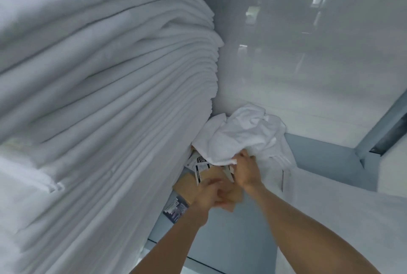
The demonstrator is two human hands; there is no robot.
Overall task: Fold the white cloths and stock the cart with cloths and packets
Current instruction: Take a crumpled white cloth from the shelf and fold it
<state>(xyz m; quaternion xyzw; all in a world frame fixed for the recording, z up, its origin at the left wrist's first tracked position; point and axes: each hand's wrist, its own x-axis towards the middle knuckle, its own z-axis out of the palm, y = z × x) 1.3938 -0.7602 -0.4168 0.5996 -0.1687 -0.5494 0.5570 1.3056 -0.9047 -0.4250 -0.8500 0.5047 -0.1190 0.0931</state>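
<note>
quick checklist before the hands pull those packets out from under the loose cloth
1. Right hand has the crumpled cloth lifted off the packets: ok, it grips the cloth's lower edge.
2. Left hand has a firm hold on the tan packets: ok, fingers curl round them, though the frame is blurred.
3. How many packets are in that grip: cannot tell.
4. Stack of folded cloths is stable: cannot tell; it leans close over the packets.
5. Printed packet lower down is free: ok, no hand touches it.
</note>
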